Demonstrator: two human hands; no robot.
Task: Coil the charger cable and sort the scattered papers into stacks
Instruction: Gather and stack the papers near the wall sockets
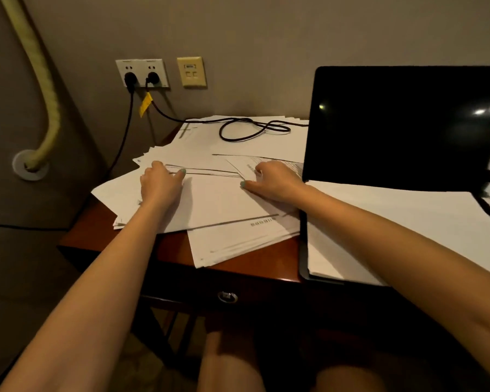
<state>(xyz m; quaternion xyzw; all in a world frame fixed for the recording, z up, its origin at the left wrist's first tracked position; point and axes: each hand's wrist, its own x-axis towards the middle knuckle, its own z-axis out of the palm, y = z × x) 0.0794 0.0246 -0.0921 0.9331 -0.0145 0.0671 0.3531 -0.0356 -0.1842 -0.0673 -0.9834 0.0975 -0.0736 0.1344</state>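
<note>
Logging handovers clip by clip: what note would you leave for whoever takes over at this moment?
Left hand: rests on the scattered papers; fingertips hidden, so grip unclear.
Right hand: on a printed sheet beside the laptop; grip also unclear.
Charger cable: lies in loose loops on the rear papers, plugged into the wall socket.
More sheets cover the laptop's keyboard.
Done: nothing visibly; no neat stack, cable not coiled.
Left: coil the cable and gather all papers into stacks.
</note>
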